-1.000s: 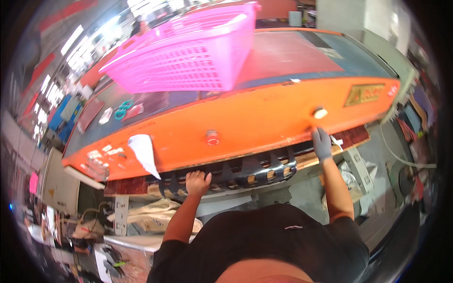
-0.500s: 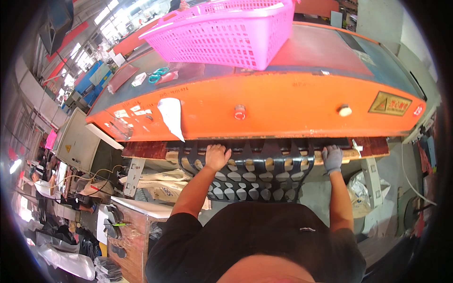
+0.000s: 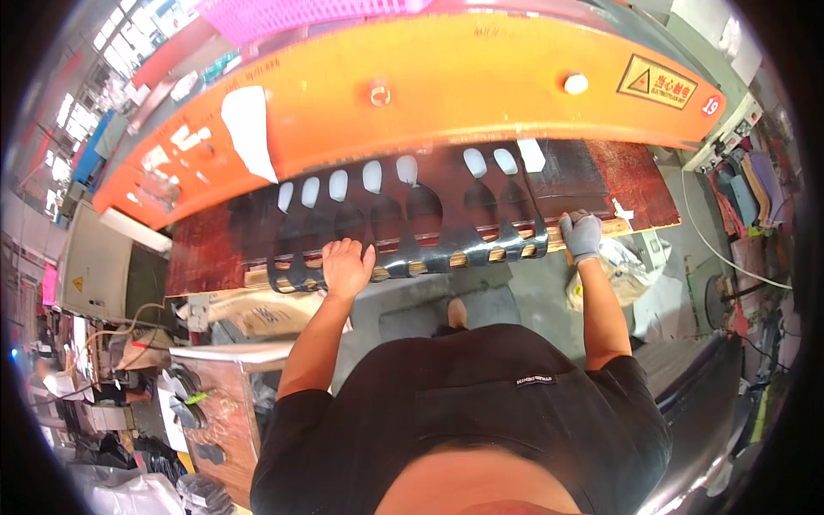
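Observation:
A black sheet (image 3: 446, 232) with rows of rounded cutouts lies on a dark red board (image 3: 639, 184) and curls over its front edge. My bare left hand (image 3: 346, 262) rests on the sheet at that edge, fingers stretched forward and thumb apart. At the right, my grey-gloved right hand (image 3: 582, 233) has its fingers curled over the board's wooden front edge, just beside the sheet. Pale oval shapes (image 3: 408, 169) stand in a row along the sheet's far part. Above the board spans an orange machine beam (image 3: 481, 77), which hides whatever lies behind.
A pink basket (image 3: 300, 17) sits on top of the machine. White paper (image 3: 247, 129) hangs from the beam's left part. A wooden table (image 3: 223, 412) with dark pieces is at my lower left. Bags (image 3: 622, 270) lie beneath the board's right end.
The board now reaches farther out from under the beam towards me, with more of the sheet lying on it and less hanging down. Both hands stay at its front edge. The view has shifted.

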The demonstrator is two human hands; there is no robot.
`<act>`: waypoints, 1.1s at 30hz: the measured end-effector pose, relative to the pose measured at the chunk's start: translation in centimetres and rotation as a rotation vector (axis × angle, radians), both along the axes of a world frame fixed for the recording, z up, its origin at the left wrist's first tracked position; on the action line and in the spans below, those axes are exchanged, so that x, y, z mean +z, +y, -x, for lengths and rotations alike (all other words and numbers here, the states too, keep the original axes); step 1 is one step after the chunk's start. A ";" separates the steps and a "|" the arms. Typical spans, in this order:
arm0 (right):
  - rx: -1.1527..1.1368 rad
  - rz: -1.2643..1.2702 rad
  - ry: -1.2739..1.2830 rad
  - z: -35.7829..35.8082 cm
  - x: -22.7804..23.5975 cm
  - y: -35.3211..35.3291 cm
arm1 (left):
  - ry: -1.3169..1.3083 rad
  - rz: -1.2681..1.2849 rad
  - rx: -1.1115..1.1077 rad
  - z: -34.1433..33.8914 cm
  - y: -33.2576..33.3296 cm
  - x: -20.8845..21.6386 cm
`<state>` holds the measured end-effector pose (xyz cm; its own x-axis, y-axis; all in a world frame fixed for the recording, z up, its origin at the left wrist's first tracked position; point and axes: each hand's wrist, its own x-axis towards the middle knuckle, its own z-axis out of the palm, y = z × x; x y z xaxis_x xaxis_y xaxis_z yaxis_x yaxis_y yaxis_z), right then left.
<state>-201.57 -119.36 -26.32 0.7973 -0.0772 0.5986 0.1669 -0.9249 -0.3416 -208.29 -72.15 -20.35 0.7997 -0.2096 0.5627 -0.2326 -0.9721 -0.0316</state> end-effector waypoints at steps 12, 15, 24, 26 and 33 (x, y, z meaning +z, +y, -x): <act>-0.049 -0.079 0.010 20.2 -1.7 -2.0 | 0.051 0.064 -0.058 20.8 -2.8 -1.9; -0.078 -0.072 0.005 23.7 -1.9 -2.5 | 0.100 0.141 -0.080 24.3 -3.1 -1.7; 0.076 -0.318 0.080 25.2 1.2 0.0 | 0.112 0.359 -0.265 20.6 -5.6 2.0; 0.129 -0.085 -0.033 23.0 2.2 2.4 | 0.193 0.237 -0.269 18.2 -7.0 2.1; 0.099 0.369 0.385 17.1 3.4 9.0 | 0.512 -0.076 -0.146 14.8 -7.3 0.9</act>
<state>-218.69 -110.36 -22.93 0.9572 0.1694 0.2345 0.1862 -0.9812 -0.0512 -223.05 -79.48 -19.47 0.9272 -0.3643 0.0871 -0.3695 -0.9277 0.0525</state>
